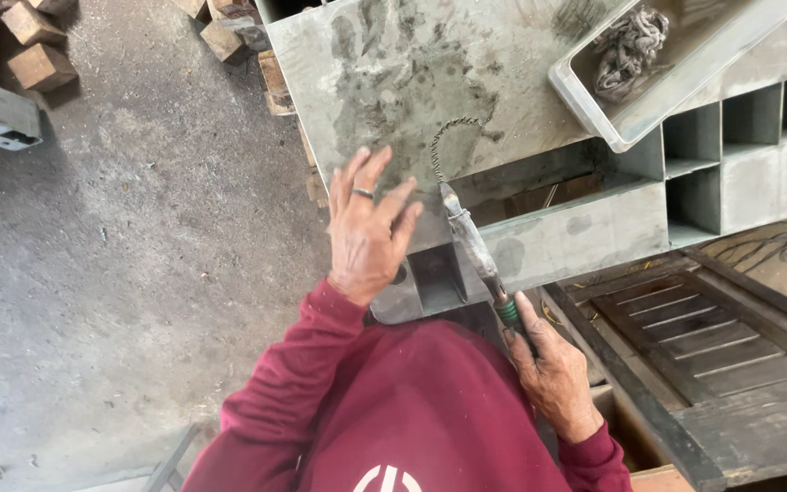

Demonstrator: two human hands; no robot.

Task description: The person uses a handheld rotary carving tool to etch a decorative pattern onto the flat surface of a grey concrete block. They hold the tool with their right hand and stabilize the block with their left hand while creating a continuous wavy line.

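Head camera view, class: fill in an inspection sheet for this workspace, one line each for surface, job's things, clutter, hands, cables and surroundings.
Surface: grey metal slab, stained with dark smudges, lying on a grid of square grey tubes.
Job's things: a hooked tool with a green grip; a twisted wire loop at its tip.
Clutter: grey tray on the slab's corner, holding a tangle of wire.
Hands: left hand spread flat on the slab, a ring on one finger; right hand closed on the tool's handle.
Cables: dark cables on the ground at right.
Surroundings: concrete floor, wooden blocks, a slatted wooden panel.
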